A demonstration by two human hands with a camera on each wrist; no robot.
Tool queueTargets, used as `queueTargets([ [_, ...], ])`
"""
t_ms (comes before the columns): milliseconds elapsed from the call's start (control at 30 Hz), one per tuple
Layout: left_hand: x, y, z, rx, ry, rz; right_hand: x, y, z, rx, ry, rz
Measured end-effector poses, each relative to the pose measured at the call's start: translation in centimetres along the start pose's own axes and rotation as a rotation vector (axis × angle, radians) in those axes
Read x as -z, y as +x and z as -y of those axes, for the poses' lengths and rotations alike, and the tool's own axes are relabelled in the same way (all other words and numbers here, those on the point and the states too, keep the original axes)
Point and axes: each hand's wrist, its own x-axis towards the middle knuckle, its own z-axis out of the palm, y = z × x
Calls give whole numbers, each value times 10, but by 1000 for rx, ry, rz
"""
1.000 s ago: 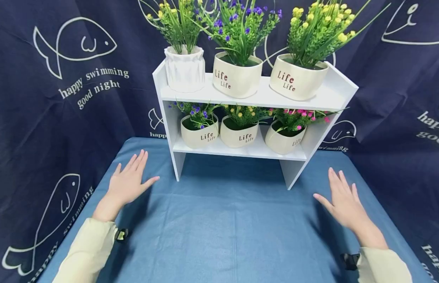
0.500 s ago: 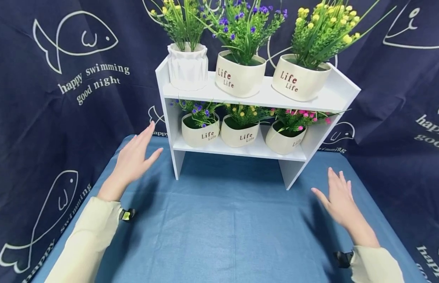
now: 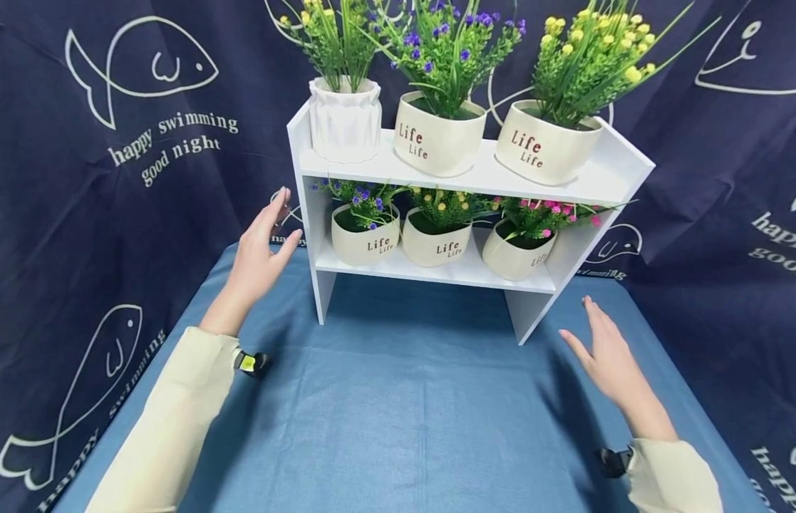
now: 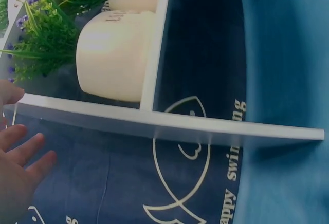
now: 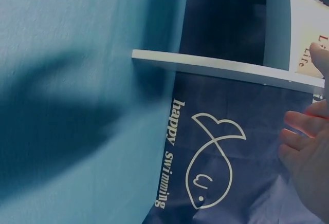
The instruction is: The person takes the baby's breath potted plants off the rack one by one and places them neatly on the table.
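Observation:
A white two-tier shelf point(image 3: 436, 279) stands at the back of the blue table, bearing potted flowers on both tiers. My left hand point(image 3: 256, 260) is raised beside the shelf's left side panel, fingers extended and thumb apart, holding nothing. In the left wrist view its fingers point(image 4: 23, 152) show close to that panel, near a cream pot point(image 4: 113, 54). My right hand point(image 3: 609, 353) hovers over the table to the right of the shelf, palm turned inward, also holding nothing. The right wrist view shows its fingers point(image 5: 303, 126) spread at the frame's right edge.
On top are a white fluted pot point(image 3: 345, 121) with yellow flowers and two cream pots, one with purple flowers point(image 3: 442, 135), one with yellow point(image 3: 546, 142). Below sit cream pots with purple point(image 3: 365, 235), yellow point(image 3: 436, 239) and pink flowers point(image 3: 518, 249). Dark-blue printed curtains point(image 3: 147, 214) surround the table point(image 3: 372, 427).
My left hand has risen and moved forward and right, up toward the shelf's left side. My right hand has shifted slightly left and turned more edge-on. The pots stay in place.

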Motion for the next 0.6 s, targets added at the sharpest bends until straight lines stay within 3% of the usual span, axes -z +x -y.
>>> queueTargets([
  [400,-15,22,-12,45,-191,-104,3,2,12,18,40,-84],
  [600,-23,25,-9,82,-267,-148,3,5,23,52,50,-211],
])
